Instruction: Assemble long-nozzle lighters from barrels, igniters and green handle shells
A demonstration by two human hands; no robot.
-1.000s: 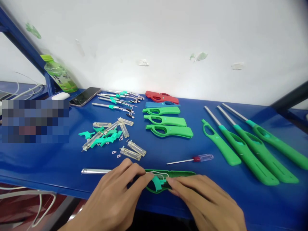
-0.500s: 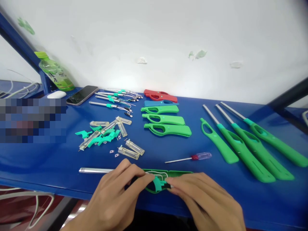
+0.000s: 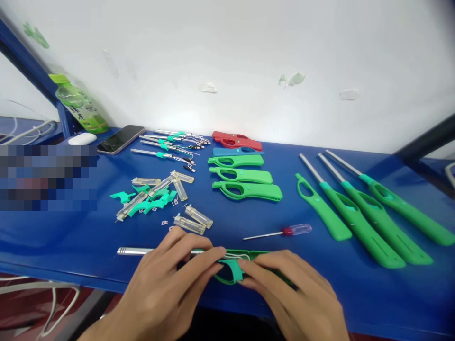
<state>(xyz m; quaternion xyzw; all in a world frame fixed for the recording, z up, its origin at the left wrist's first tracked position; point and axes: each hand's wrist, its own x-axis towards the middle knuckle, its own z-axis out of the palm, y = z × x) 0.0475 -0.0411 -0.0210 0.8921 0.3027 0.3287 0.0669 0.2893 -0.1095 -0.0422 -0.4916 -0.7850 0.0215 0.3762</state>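
Note:
In front of me lies an opened green lighter half-shell (image 3: 256, 255) with a metal tube (image 3: 133, 251) sticking out to the left. My left hand (image 3: 167, 284) is closed over the tube end of the lighter, its fingertips at a white wire (image 3: 236, 256). A teal trigger (image 3: 233, 271) sits in the shell's finger loop. My right hand (image 3: 295, 284) pinches the trigger's right edge and covers the handle part of the shell. What lies beneath both hands is hidden.
A screwdriver (image 3: 287, 231) lies beyond my right hand. Clear fuel tanks (image 3: 189, 224) and teal triggers (image 3: 156, 201) are piled at left, tube assemblies (image 3: 161, 155) behind. Green shells (image 3: 249, 191) lie mid-table; long lighters (image 3: 366, 227) at right. A phone (image 3: 121, 139) and bottle (image 3: 81, 109) stand back left.
My right fingers have shifted left, from the black part behind the trigger onto the trigger's edge. My left fingertips have moved slightly up, over the wire. The trigger sits a little further right.

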